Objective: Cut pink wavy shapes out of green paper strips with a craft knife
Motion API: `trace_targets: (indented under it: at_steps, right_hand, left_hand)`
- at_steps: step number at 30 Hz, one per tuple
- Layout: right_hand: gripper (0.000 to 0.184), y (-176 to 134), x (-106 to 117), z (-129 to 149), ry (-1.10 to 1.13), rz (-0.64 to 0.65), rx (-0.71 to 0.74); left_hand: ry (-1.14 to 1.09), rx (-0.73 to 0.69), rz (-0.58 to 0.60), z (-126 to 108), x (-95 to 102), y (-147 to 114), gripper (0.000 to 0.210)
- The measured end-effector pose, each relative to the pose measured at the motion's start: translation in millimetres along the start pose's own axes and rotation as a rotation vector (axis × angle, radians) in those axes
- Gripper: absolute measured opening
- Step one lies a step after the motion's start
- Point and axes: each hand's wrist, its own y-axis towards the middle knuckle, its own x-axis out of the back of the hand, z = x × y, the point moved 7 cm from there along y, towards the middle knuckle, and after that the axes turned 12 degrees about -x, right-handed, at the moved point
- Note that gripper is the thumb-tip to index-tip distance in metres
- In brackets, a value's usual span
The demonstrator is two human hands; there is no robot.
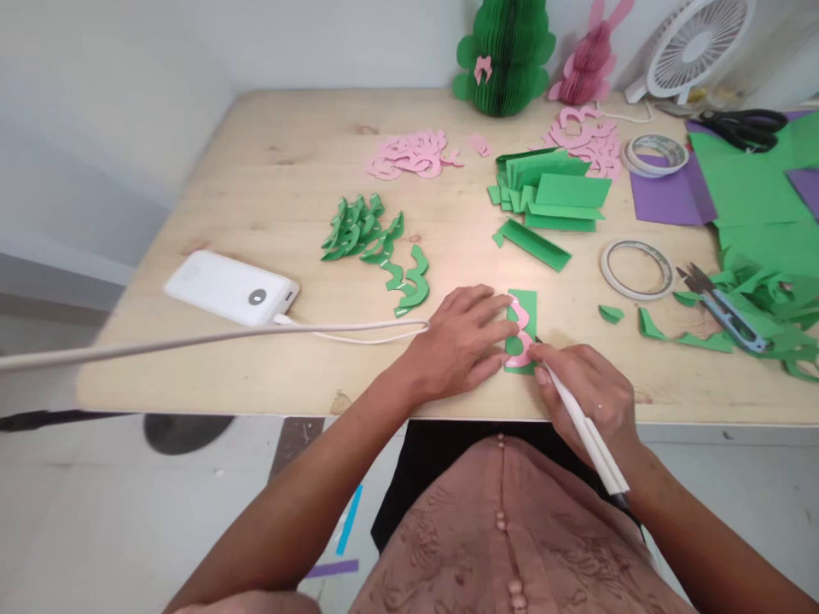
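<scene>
My left hand (461, 339) lies with fingers spread, its tips pressing a wavy pink paper template (522, 348) onto a small green paper rectangle (528, 300). In my right hand (592, 388) is a white pen (592, 435), its tip at the template's right edge. Left of my left hand, scalloped green paper cutouts (358, 226) sit in a loose pile, with one cutout (415, 280) nearest the hand. Beyond the work are folded green paper strips (556, 188) and a single folded strip (536, 244).
A white power bank (230, 288) with a cable stands left. Tape rolls (638, 269), blue thread snips (726, 307), green scraps (781, 290) and black scissors (742, 128) are at right. Behind are pink cutouts (413, 155), a green honeycomb tree (505, 60), a pink paper rabbit (589, 64) and a fan (697, 47).
</scene>
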Motion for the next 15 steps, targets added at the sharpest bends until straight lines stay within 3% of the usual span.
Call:
trace_targets:
  at_steps: [15]
  right_hand:
    - [0.027, -0.2, 0.2, -0.6, 0.001, 0.003, -0.007]
  left_hand:
    - [-0.027, 0.025, -0.012, -0.1, 0.9, -0.2, 0.033]
